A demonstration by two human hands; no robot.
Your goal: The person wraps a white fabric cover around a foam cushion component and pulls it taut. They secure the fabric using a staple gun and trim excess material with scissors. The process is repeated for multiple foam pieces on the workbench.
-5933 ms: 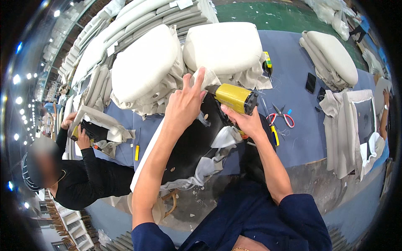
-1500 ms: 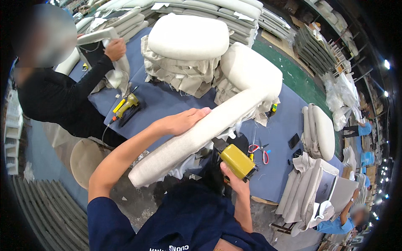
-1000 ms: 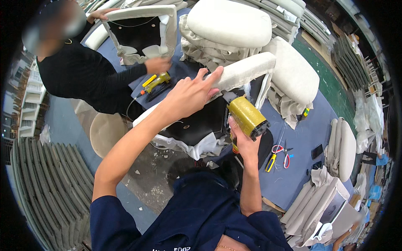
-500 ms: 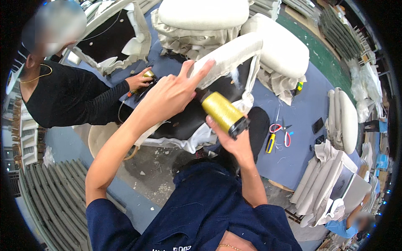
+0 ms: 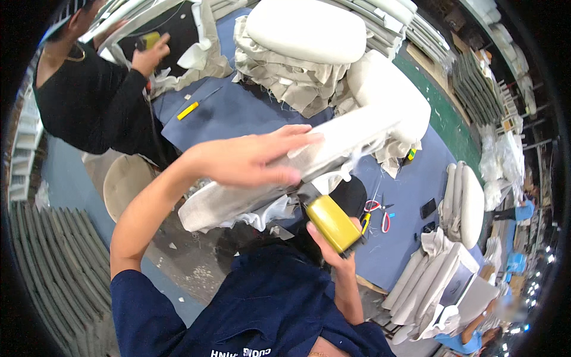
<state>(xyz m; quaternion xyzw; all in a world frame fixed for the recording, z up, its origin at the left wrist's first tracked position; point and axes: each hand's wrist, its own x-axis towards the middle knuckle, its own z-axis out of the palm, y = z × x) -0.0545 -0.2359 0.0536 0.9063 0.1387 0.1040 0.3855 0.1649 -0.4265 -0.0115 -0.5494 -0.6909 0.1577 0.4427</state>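
My right hand [image 5: 343, 257] grips a yellow and black staple gun [image 5: 334, 225]; its nose lies close against the white lining at the edge of a chair cushion. The beige cushion [image 5: 229, 205] is tilted up on edge in front of me, and its far part is smeared by motion. My left hand [image 5: 256, 156] rests over the cushion's upper side with its fingers stretched out, blurred at the tips. Loose white lining [image 5: 264, 215] hangs from the cushion's near side. Most of its black underside is hidden.
A blue-grey table [image 5: 392, 250] bears scissors [image 5: 385, 221], a yellow-handled screwdriver [image 5: 188, 111], a phone [image 5: 428, 208] and stacked covered cushions [image 5: 306, 30]. At the left, a co-worker in black [image 5: 98, 113] holds another staple gun [image 5: 148, 40] over a panel. Curved grey pieces [image 5: 56, 268] stand lower left.
The cushion has been turned from showing its black underside to standing on edge. My left hand has flattened over it, and the staple gun has lowered. The co-worker's hand has moved up to the panel.
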